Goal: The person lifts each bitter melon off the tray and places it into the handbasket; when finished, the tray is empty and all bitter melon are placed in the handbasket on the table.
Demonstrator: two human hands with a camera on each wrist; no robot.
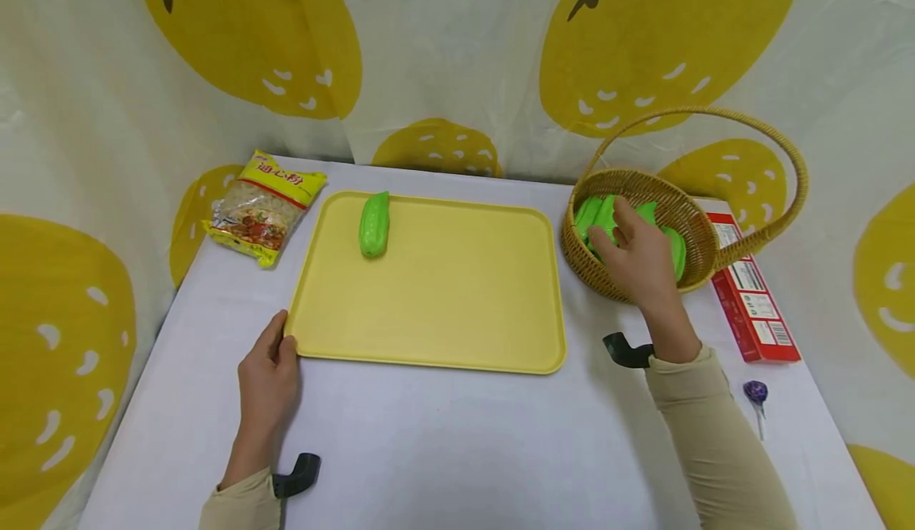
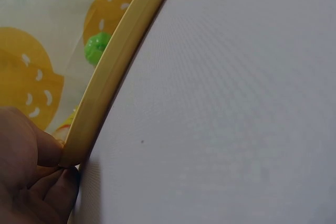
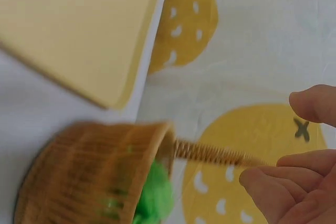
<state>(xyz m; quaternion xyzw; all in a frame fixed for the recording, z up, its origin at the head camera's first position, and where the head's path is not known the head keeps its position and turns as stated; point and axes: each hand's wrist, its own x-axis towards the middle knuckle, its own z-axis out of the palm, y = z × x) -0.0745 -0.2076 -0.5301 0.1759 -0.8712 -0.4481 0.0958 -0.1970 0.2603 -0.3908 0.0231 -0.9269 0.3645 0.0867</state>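
My left hand [image 1: 268, 375] pinches the near left corner of a yellow tray [image 1: 443, 299]. In the left wrist view, thumb and fingers [image 2: 65, 182] lie on either side of its rim. A glossy green ridged vegetable-like piece [image 1: 374, 226] lies in the tray's far left part. My right hand [image 1: 638, 256] is over a wicker basket [image 1: 704, 232], thumb and fingers parted with nothing between them. Inside the basket are several similar green pieces [image 1: 592, 214], partly hidden by the hand. The basket's tall handle [image 1: 797, 180] arches up to the right.
A yellow bag of pasta [image 1: 264, 208] lies left of the tray. Behind and right of the basket is a red and white box [image 1: 758, 307]. A purple lollipop [image 1: 755, 392] lies near the right table edge. A fruit-patterned curtain [image 1: 450, 53] hangs behind the table.
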